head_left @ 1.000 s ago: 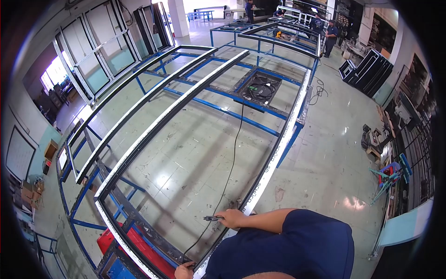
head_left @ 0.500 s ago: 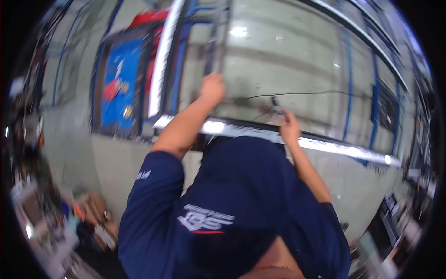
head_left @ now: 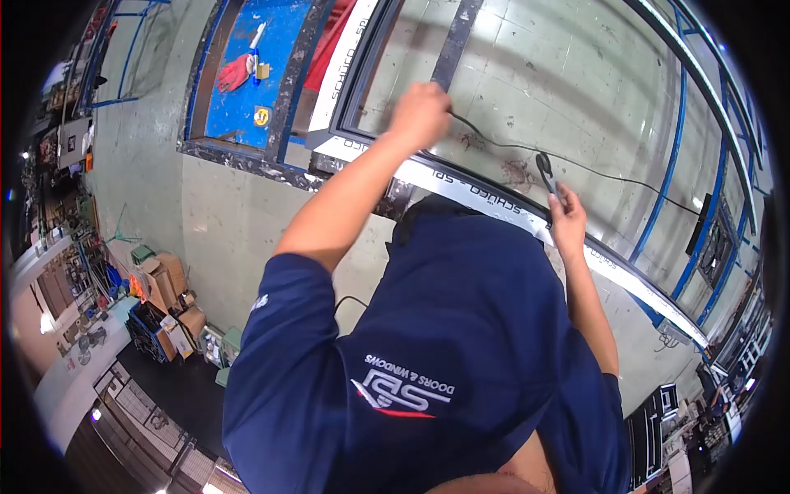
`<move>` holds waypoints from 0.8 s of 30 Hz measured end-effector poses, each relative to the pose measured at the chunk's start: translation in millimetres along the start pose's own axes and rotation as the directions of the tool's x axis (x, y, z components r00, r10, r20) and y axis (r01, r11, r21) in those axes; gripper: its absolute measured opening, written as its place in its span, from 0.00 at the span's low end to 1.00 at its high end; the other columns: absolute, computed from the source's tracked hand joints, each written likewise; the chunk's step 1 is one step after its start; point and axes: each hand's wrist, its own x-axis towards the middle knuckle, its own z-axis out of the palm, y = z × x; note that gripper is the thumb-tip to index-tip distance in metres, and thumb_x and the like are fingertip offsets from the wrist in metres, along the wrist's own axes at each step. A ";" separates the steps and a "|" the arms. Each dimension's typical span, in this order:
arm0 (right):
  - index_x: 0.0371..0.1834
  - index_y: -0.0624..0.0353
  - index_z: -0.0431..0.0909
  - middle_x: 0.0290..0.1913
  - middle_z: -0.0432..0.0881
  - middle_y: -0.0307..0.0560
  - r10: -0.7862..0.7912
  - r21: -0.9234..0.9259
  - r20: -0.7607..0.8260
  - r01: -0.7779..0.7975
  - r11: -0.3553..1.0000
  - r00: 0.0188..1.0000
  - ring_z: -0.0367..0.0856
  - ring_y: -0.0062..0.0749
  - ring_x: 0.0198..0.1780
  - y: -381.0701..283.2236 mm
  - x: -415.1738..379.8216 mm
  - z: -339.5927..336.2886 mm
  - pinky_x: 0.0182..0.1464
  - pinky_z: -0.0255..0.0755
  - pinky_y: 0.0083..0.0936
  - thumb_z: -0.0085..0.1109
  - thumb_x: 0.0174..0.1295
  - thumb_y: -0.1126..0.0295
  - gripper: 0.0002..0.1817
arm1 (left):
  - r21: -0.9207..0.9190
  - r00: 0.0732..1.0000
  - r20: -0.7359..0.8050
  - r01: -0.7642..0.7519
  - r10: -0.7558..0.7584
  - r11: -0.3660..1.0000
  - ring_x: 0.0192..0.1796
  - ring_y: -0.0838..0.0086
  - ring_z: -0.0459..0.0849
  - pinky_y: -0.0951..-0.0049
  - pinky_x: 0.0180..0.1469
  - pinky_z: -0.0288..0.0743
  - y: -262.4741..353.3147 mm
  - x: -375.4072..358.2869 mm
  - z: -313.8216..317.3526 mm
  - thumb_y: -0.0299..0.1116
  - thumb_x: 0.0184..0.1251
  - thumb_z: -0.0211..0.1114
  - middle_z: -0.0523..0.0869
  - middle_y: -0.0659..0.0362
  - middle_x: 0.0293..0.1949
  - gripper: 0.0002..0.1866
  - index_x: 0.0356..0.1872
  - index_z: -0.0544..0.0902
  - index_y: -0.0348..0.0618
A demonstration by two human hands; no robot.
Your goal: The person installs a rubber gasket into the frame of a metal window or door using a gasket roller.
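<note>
My left hand is closed over the near-left part of a window or door frame, its fingers pinched at the end of a thin black cord-like strip. From those fingers the strip runs right across the frame's opening. My right hand is closed around a slim grey tool with a black looped end, possibly scissors. The loop points away from me, just below the strip. This hand is over the frame's near rail, which carries white printed protective film.
A blue-topped bench at the left holds a red glove and a tape roll. A dark bar crosses beneath the frame. Blue metal supports stand at the right. Cardboard boxes are at the lower left.
The view has shifted and turned, so the frame lies more slanted and the picture is sharper. My left hand is a little nearer the near rail. The right hand still grips the tool.
</note>
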 end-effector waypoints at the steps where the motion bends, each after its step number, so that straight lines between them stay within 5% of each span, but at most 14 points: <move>1: 0.68 0.59 0.79 0.54 0.87 0.54 -0.091 0.054 0.017 0.090 0.994 0.996 0.85 0.32 0.55 -3.9 -4.9 1.1 0.58 0.76 0.28 0.65 0.71 0.66 0.23 | -0.195 0.987 -0.131 0.063 -0.090 0.979 0.58 0.52 0.81 0.58 0.61 0.75 -11.2 -14.9 -11.2 0.35 0.65 0.72 0.86 0.51 0.48 0.08 0.40 0.88 0.43; 7: 0.65 0.62 0.79 0.56 0.87 0.55 -0.184 0.060 0.421 0.175 0.983 0.888 0.86 0.37 0.58 -93.1 -10.1 13.3 0.60 0.76 0.30 0.65 0.70 0.68 0.21 | -0.367 0.889 -0.008 0.423 -0.457 0.829 0.49 0.49 0.87 0.56 0.51 0.79 -55.7 -84.3 -45.3 0.32 0.69 0.70 0.89 0.47 0.45 0.11 0.48 0.82 0.40; 8: 0.64 0.63 0.79 0.54 0.88 0.56 -0.197 0.098 0.520 0.171 0.980 0.831 0.87 0.39 0.57 -102.5 -4.7 21.7 0.59 0.77 0.31 0.64 0.70 0.68 0.21 | -0.343 0.911 -0.065 0.364 -0.408 0.866 0.49 0.48 0.87 0.57 0.52 0.79 -59.5 -89.8 -41.5 0.31 0.69 0.69 0.89 0.47 0.45 0.12 0.49 0.81 0.40; 10: 0.57 0.61 0.83 0.48 0.88 0.58 -0.373 -0.043 0.534 0.464 0.885 0.759 0.87 0.52 0.52 -114.7 9.9 48.6 0.53 0.78 0.41 0.64 0.68 0.64 0.18 | -0.302 0.930 -0.094 0.314 -0.356 0.900 0.53 0.47 0.86 0.54 0.54 0.78 -67.3 -95.9 -32.3 0.32 0.70 0.67 0.88 0.44 0.50 0.12 0.50 0.80 0.38; 11: 0.53 0.60 0.83 0.47 0.87 0.54 -0.204 -0.200 0.624 0.406 0.892 0.754 0.86 0.42 0.49 -138.7 12.8 58.6 0.52 0.78 0.37 0.63 0.69 0.65 0.14 | -0.246 0.918 -0.097 0.353 -0.386 0.903 0.54 0.50 0.86 0.57 0.56 0.78 -68.8 -97.0 -24.8 0.32 0.71 0.65 0.87 0.44 0.51 0.15 0.54 0.81 0.37; 13: 0.49 0.56 0.84 0.48 0.88 0.56 -0.205 -0.256 0.641 0.458 0.851 0.740 0.85 0.54 0.52 -161.1 19.8 73.0 0.52 0.76 0.47 0.65 0.64 0.60 0.15 | -0.538 0.905 -0.121 0.286 -0.408 0.793 0.55 0.52 0.86 0.58 0.60 0.78 -79.6 -97.9 3.0 0.27 0.68 0.61 0.87 0.42 0.54 0.19 0.59 0.82 0.32; 16: 0.59 0.49 0.81 0.48 0.88 0.59 -0.320 -0.143 0.606 0.496 0.856 0.728 0.85 0.59 0.53 -151.9 42.3 125.3 0.56 0.75 0.53 0.62 0.54 0.61 0.25 | -0.299 0.909 -0.337 0.143 -0.245 0.943 0.53 0.46 0.86 0.55 0.59 0.77 -76.4 -96.9 9.2 0.23 0.68 0.61 0.87 0.40 0.50 0.16 0.55 0.82 0.32; 19: 0.46 0.50 0.87 0.44 0.89 0.53 -0.335 -0.051 0.483 0.408 0.912 0.809 0.87 0.54 0.51 -148.3 43.7 180.1 0.54 0.78 0.48 0.69 0.48 0.63 0.19 | -0.349 0.883 -0.341 0.199 -0.322 0.916 0.51 0.45 0.84 0.54 0.58 0.75 -75.6 -103.5 5.7 0.23 0.70 0.60 0.85 0.42 0.46 0.11 0.50 0.80 0.31; 24: 0.52 0.46 0.88 0.45 0.90 0.52 -0.359 -0.116 0.561 0.500 0.858 0.746 0.88 0.51 0.51 -152.3 39.6 191.5 0.55 0.79 0.47 0.73 0.51 0.61 0.22 | -0.241 0.865 -0.347 0.291 -0.362 0.926 0.52 0.44 0.83 0.52 0.57 0.74 -68.5 -104.0 1.6 0.24 0.69 0.61 0.84 0.42 0.48 0.11 0.50 0.79 0.33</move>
